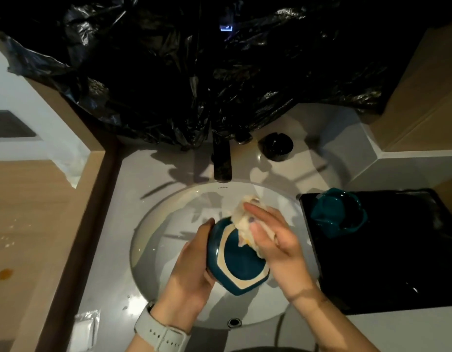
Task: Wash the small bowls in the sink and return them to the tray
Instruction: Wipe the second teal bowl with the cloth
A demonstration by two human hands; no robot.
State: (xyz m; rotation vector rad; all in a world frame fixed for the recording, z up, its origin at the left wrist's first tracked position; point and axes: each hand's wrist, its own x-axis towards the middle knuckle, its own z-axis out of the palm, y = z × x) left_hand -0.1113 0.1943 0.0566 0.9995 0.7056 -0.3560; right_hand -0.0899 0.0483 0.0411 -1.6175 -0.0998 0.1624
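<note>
i log: dim light, grey counter [113, 224], wood-toned side panels [75, 207], black plastic sheeting [194, 72] covering the back wall.

Black plastic sheet [219, 72] hides the wall, perhaps a mirror.

L hand [192, 265], R hand [278, 240]: both gripping.

The picture was dim and slightly soft, with wide-angle bending that curved straight edges near the borders. Light fell from above, brightest on the white sink [169, 224], where the hands and the tap [221, 158] cast several overlapping shadows. The black plastic sheet [194, 72] at the top and the black tray [397, 262] sank into near darkness, with only faint glints.
</note>
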